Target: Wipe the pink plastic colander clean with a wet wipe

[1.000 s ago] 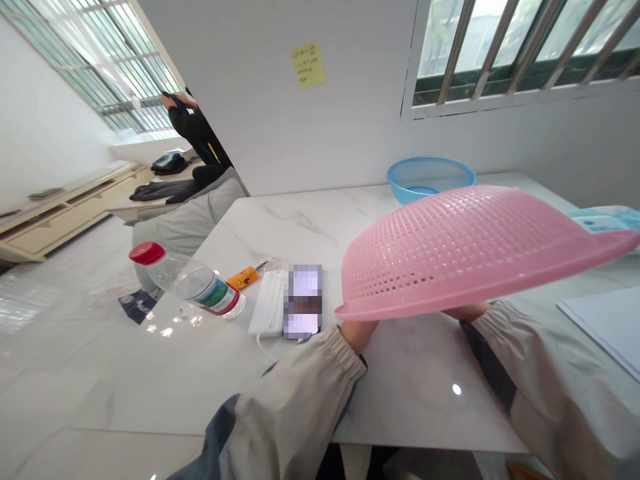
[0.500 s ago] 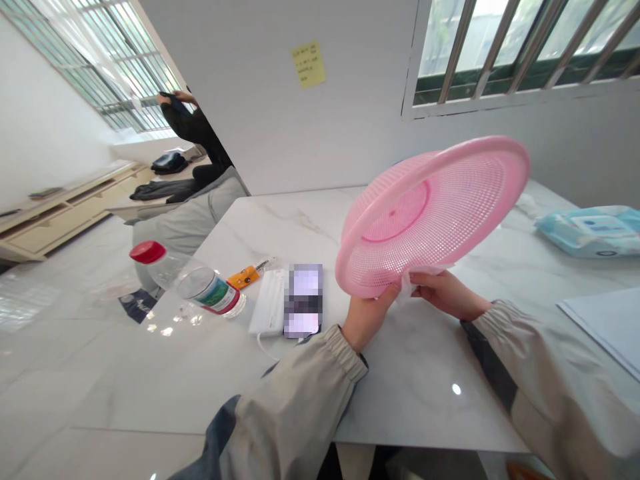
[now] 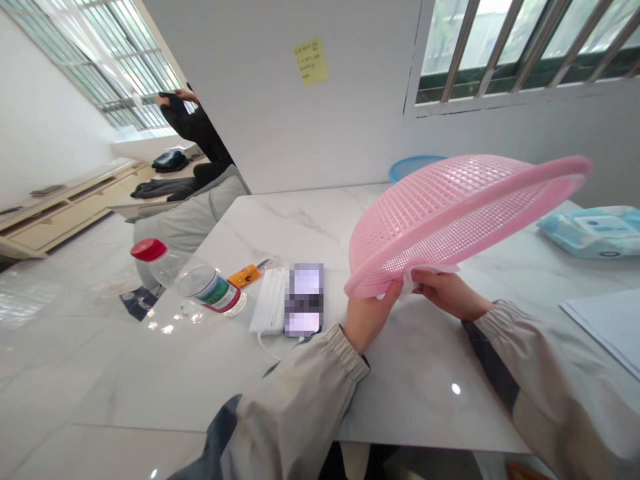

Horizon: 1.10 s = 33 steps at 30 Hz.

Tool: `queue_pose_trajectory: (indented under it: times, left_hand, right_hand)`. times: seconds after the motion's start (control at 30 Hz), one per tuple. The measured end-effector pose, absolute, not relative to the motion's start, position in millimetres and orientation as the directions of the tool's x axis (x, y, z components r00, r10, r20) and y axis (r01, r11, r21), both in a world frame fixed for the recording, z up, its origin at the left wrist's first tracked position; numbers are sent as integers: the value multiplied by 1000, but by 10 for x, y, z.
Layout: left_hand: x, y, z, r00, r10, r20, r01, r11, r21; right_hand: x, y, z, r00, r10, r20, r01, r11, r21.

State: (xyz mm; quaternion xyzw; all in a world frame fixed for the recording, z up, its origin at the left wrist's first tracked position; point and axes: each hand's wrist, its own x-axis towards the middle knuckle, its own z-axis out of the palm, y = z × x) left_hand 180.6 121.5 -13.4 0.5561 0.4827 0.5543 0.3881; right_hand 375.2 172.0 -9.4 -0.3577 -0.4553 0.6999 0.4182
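Note:
A pink plastic mesh basket [image 3: 440, 207] is held up above the table, tilted so its outer side faces up and its opening faces down and toward me. My left hand [image 3: 373, 317] is closed on its near rim, the fingers partly hidden behind it. Beside it, my right hand [image 3: 453, 293] pinches a thin white wipe [image 3: 413, 280] that lies against the rim between both hands. Part of the wipe spreads along the basket's edge above the right hand's fingers.
On the marble-patterned table [image 3: 300, 393] are a phone [image 3: 304, 300], a white power bank [image 3: 269, 301], an orange tag [image 3: 244, 275] and a red-capped bottle [image 3: 200, 283]. Rightward lie a wipes pack [image 3: 595, 230] and paper [image 3: 607, 320]. A blue basket [image 3: 413, 167] shows behind. A person [image 3: 200, 137] sits at left.
The pink basket has tipped over, its far side swinging right, so more of its outer mesh shows. The blue basket behind has come into view. Both hands stay nearly in place.

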Motion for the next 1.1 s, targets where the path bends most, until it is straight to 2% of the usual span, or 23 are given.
queue_pose_trajectory:
  times: [0.2, 0.5, 0.87, 1.1]
  left_hand:
    - [1805, 1204, -131, -155, 951, 266, 217, -230, 949]
    - [1788, 1191, -107, -199, 958, 207, 238, -157, 958]
    - [1754, 1211, -127, -203, 957, 207, 154, -177, 972]
    - [1730, 1281, -124, -304, 952, 30, 94, -1, 996]
  right_hand:
    - [3746, 1716, -81, -362, 926, -107, -275, -215, -937]
    - [3757, 1736, -110, -391, 915, -103, -233, -207, -950]
    - [3793, 1743, -134, -373, 921, -117, -220, -210, -952]
    - [3773, 1740, -84, -310, 942, -130, -207, -200, -958]
